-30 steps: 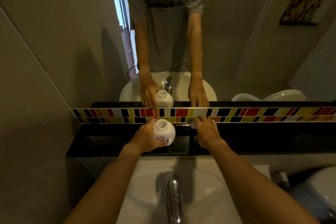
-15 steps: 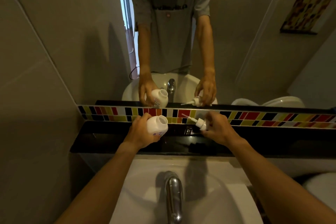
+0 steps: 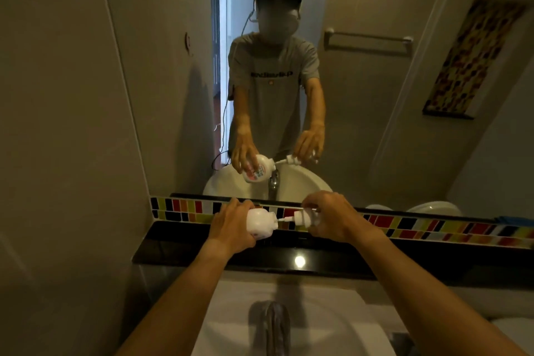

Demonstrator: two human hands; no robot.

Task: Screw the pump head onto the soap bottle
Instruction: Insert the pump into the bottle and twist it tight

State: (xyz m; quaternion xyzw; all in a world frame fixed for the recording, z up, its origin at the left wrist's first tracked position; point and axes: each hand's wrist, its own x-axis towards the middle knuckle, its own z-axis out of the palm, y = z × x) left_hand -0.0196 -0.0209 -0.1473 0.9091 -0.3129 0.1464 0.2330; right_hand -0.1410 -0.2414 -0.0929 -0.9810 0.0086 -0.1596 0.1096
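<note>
My left hand (image 3: 231, 228) grips a small round white soap bottle (image 3: 260, 224), tipped on its side with its mouth facing right. My right hand (image 3: 332, 217) holds the white pump head (image 3: 303, 218) just to the right of the bottle, its thin dip tube pointing left into the bottle's mouth. The pump's collar is still apart from the neck. Both are held in the air above the black shelf (image 3: 260, 257). The mirror (image 3: 375, 124) above repeats the same scene.
A chrome tap (image 3: 270, 324) rises from the white basin (image 3: 332, 321) below my arms. A strip of coloured tiles (image 3: 433, 230) runs behind the shelf. A grey tiled wall (image 3: 72, 153) stands close on the left. A toilet edge shows at the lower right.
The bottle was lifted off the shelf and tipped sideways. My right hand picked up the pump head and brought it left, so its tube now enters the bottle's mouth. The camera tilted upward.
</note>
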